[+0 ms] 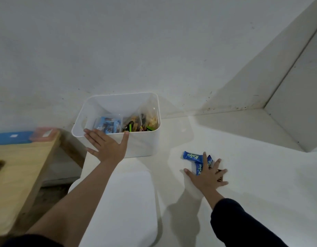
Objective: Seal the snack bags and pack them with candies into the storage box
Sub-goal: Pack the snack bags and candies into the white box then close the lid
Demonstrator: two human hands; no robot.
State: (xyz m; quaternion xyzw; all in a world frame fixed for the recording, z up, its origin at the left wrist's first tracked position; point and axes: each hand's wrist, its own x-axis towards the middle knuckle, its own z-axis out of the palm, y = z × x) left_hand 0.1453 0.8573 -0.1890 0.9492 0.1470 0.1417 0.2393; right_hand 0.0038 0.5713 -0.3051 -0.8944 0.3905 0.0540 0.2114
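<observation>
A white storage box (145, 141) stands on the white surface against the wall. Inside it lie a blue snack pack (107, 126) and clear snack bags (148, 120) of yellowish pieces, one with a green clip. My left hand (107, 147) lies spread against the box's near wall, fingertips at the rim. To the right, blue candy bars (190, 155) lie on the surface. My right hand (207, 172) is spread flat over them, fingers straight, covering part of the candies.
A white box lid (129, 202) lies flat in front of the box. A wooden table (16, 168) stands at the left with a blue container (11, 138) and an orange one (45, 134) on it. A white ledge (297, 107) rises at the right.
</observation>
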